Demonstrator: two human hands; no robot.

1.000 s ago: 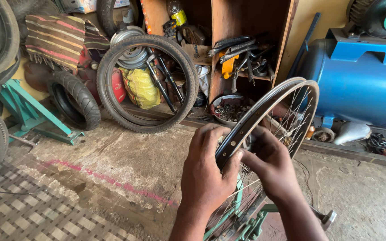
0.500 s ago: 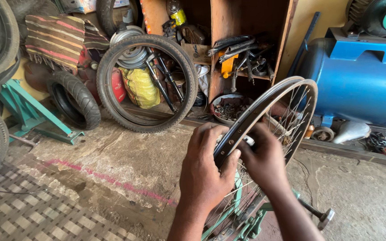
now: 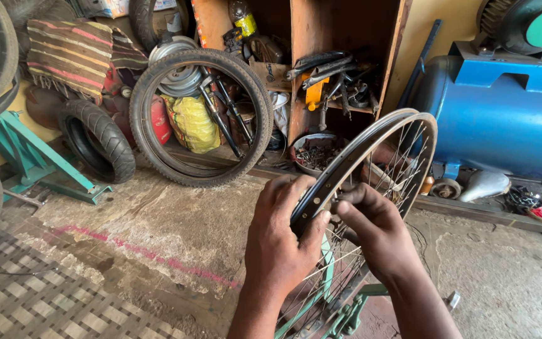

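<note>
Left hand (image 3: pixel 281 242), in the lower middle of the frame, is clenched around the black rim of a spoked bicycle wheel (image 3: pixel 371 147), with the thumb on the near side and the fingers curled over the edge. Right hand (image 3: pixel 376 231) sits just beside it, to the right, with fingertips pinched together at the inner side of the rim, where the spokes meet it; if it holds some small part there, I cannot tell, because the fingers hide it. The wheel stands on its edge and runs slantwise from the lower middle up to the upper right, so the rim passes between both hands and goes on away from them (the left hand is the nearer one to its outer edge). Its lower part rests in a green stand (image 3: pixel 346 311) at the bottom of the frame.

Behind, in the upper middle, a wooden shelf unit (image 3: pixel 340 37) holds dark tools and metal pieces on its shelf. Under it on the floor a round metal bowl (image 3: pixel 317 152) is filled with small dark hardware. A large bare tyre (image 3: pixel 202 116) leans against the shelf, and a yellow bag (image 3: pixel 194 122) shows through it. A smaller thick tyre (image 3: pixel 95 138) lies at the left, and a blue tank (image 3: pixel 503 113) fills the upper right.
</note>
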